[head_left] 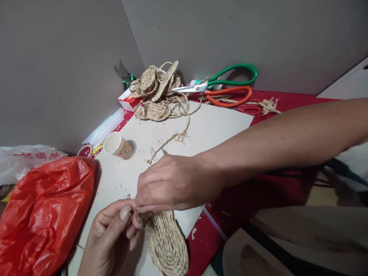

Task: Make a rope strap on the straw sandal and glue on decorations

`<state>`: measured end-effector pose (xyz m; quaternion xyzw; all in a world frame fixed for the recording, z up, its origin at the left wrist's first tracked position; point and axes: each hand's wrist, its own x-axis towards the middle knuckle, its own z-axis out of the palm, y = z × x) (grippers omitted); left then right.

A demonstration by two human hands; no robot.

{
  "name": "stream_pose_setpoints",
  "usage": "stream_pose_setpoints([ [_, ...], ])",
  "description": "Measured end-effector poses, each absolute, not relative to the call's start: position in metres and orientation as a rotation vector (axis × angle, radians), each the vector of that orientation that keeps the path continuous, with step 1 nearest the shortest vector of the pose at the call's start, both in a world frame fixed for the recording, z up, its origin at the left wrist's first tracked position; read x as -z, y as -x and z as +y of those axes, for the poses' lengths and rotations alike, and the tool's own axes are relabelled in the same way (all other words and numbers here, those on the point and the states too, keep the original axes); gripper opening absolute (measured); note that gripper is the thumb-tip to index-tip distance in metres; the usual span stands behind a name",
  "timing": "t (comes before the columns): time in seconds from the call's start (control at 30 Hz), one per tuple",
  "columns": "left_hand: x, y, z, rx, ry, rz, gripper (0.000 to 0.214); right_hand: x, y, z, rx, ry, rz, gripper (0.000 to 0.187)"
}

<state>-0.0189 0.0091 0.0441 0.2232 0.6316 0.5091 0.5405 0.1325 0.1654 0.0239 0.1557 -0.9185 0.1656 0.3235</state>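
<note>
The left hand (pixel 105 234) is pinching, thumb against fingertips, on what is seemingly a thin pale strand (pixel 130 219). The right hand (pixel 175 186) is curling over the upper end of a straw-coloured, sole-shaped piece of braided cord (pixel 168 241), its fingertips meeting the left hand's; what they are gripping is hidden, so I cannot tell how tightly they are closing. The piece is lying below the right hand, partly over the pale-topped counter (pixel 221 124).

Its broad body is looking well formed, with close rows running around the rounded lower end. The upper end is hiding under the hands, and the work seems to be centring there; whether that end is finished cannot be told.

Just beyond the hands, a loose straw-coloured cord (pixel 165 144) is trailing toward a heap of coiled, woven straw pieces (pixel 156 84), several looking shaped but with cord ends hanging free. Large steel scissors with green and orange handles (pixel 204 88) are resting beside the heap. A white patterned paper cup (pixel 122 147) is standing to the left, and farther out a crumpled red plastic bag (pixel 48 214) is bulging beside the counter.
</note>
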Motion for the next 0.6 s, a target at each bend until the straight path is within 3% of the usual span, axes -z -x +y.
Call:
stream_pose_setpoints([
  [0.23,-0.043,0.006,0.007,-1.229,-0.505,1.580,0.032,-0.015,-0.134,0.171,-0.713,-0.416,-2.296,0.020],
  [0.47,-0.040,-0.003,0.009,-1.243,-0.398,1.644,0.028,-0.007,-0.136,0.166,-0.502,-0.419,-2.303,0.018],
  [0.6,-0.041,-0.002,0.008,-1.216,-0.352,1.632,0.028,-0.008,-0.135,0.164,-0.639,-0.447,-2.230,0.015],
])
